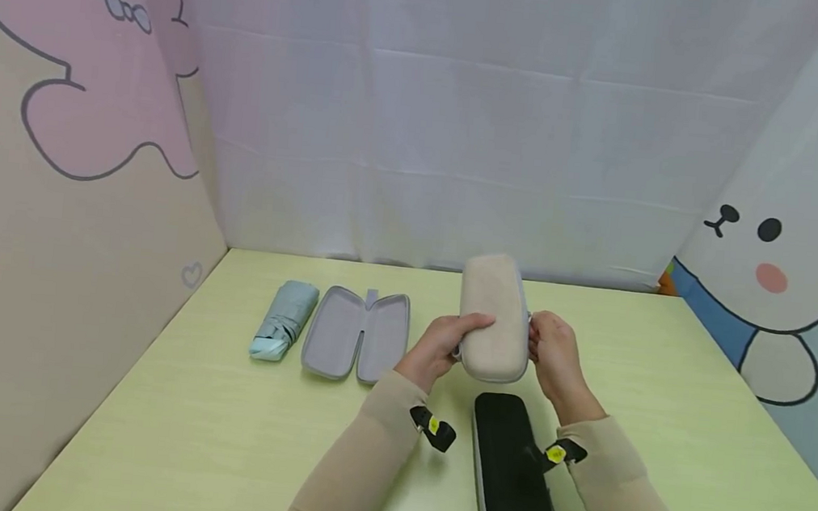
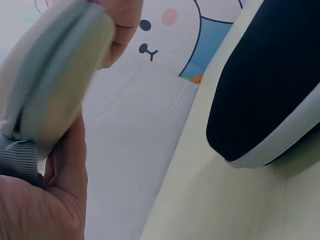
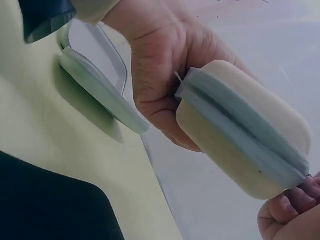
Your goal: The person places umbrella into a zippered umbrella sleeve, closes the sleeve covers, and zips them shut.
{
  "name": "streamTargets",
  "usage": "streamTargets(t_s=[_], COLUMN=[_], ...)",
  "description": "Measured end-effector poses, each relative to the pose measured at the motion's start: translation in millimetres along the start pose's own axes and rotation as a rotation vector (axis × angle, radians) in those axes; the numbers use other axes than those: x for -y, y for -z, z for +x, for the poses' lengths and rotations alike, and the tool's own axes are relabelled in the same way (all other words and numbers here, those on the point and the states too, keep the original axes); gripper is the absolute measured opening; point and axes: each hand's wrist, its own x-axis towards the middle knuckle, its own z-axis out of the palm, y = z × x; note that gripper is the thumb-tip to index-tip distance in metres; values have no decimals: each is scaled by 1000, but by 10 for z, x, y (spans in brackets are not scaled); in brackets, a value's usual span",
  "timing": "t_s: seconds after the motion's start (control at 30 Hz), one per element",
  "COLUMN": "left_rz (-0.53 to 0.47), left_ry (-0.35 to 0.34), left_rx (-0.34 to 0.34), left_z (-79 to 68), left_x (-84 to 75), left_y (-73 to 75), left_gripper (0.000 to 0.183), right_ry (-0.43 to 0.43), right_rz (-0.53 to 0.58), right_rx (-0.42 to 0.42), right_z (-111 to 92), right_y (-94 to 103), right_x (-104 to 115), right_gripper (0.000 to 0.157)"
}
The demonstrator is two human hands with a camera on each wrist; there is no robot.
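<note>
Cream zip case (image 1: 496, 328), two-handed hold

Case was raised above the table (image 1: 167, 437), beyond a black case (image 1: 513, 467). Left hand (image 1: 440, 344) was clamped round one side, presumably for steadiness; right hand (image 1: 556, 356) pinched the opposite edge, apparently at the zip pull (image 3: 308, 175). Open grey case (image 1: 332, 336) and folded umbrella (image 1: 285, 319) lay leftward, probably leaving working room.

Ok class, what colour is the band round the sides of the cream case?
The band is grey-blue, seen best in the right wrist view.
</note>
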Motion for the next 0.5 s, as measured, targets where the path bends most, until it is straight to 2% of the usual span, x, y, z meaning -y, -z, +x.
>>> streamTargets(t_s=[0.23,0.5], left_rz=[-71,-125], left_ry=[16,9], left_rx=[-53,-92], left_z=[-22,-10], left_x=[26,28], left_y=[-29,-55], left_gripper=[48,47], right_ry=[-44,-57], right_rz=[-63,-80], right_rx=[-21,-21], right_z=[-7,6], right_y=[4,16], right_x=[-33,-40], right_gripper=[34,34])
